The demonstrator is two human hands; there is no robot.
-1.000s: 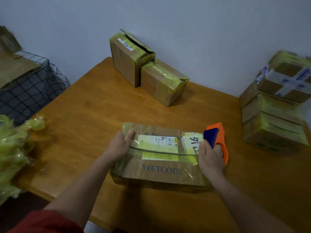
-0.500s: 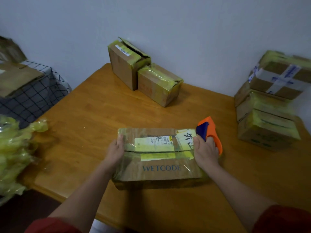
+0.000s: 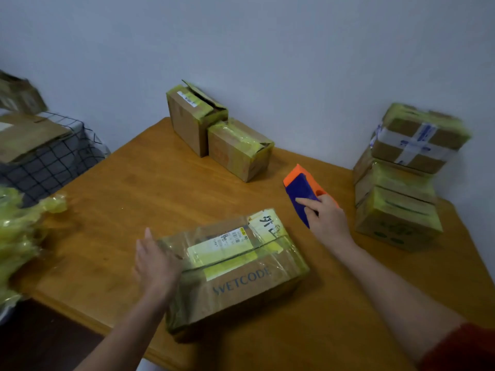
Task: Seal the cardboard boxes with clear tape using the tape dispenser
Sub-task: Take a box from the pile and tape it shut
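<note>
the wetcode box [image 3: 235, 271] lies flat on the counter [image 3: 150, 183] right in front of me, a little askew, its top shiny with film and old yellow tape. my left hand [image 3: 156, 261] lies against its left end with the fingers straight, pressing rather than gripping. my right hand [image 3: 328, 219] is off the box, to its right, curled round the tape dispenser [image 3: 304, 188] with the forefinger laid along the blue part. so the hands are well apart.

i judge the box light and fairly stiff, though the skin looks slick and the creased corners soft. i would steady it by the ends or press on the lid, not pinch the film. the dispenser looks like light, hard plastic, best held by its orange body.

the box's flaps are closed, so i cannot tell what is in it. at the back, the tall box [image 3: 191, 121] has a flap ajar with only dark inside, and the low box [image 3: 238, 149] touches it. the stack of boxes [image 3: 396, 207] on the right looks taped shut.
</note>
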